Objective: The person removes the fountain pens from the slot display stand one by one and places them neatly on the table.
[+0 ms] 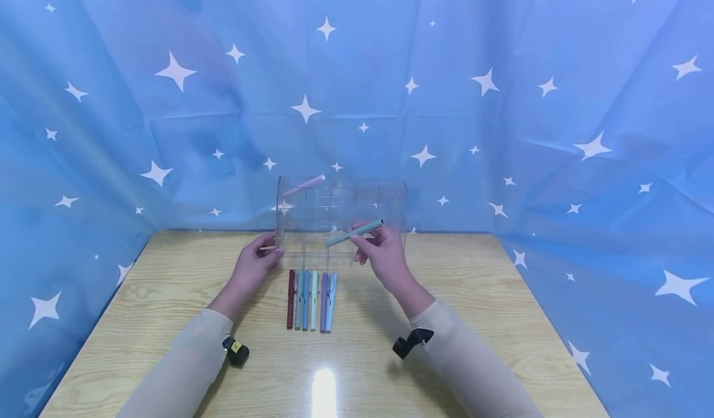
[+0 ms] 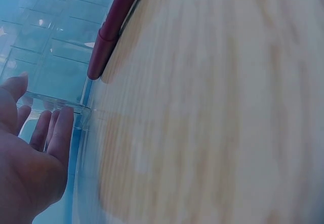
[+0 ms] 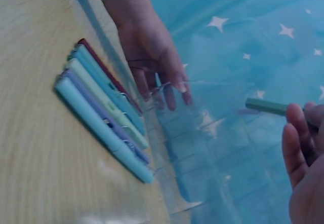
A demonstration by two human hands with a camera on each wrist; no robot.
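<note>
My left hand (image 1: 259,262) grips the left side wall of a clear plastic organizer (image 1: 312,257), thumb on one face and fingers on the other. The organizer stands upright and is divided into several compartments. My right hand (image 1: 385,255) pinches a grey-green pen (image 1: 340,238) between thumb and fingers, tilted in front of the organizer's right half. A pink pen (image 1: 304,185) lies slanted in the top left compartment. On the table before the organizer lies a row of clipped pens, among them a dark red pen (image 1: 290,300), a pale green pen (image 1: 314,300) and a purple pen (image 1: 324,303).
The wooden table (image 1: 457,294) ends at the back against a blue curtain (image 1: 368,83) with white stars. Black wrist cameras sit at both sleeves, the left one (image 1: 237,351) near the table surface.
</note>
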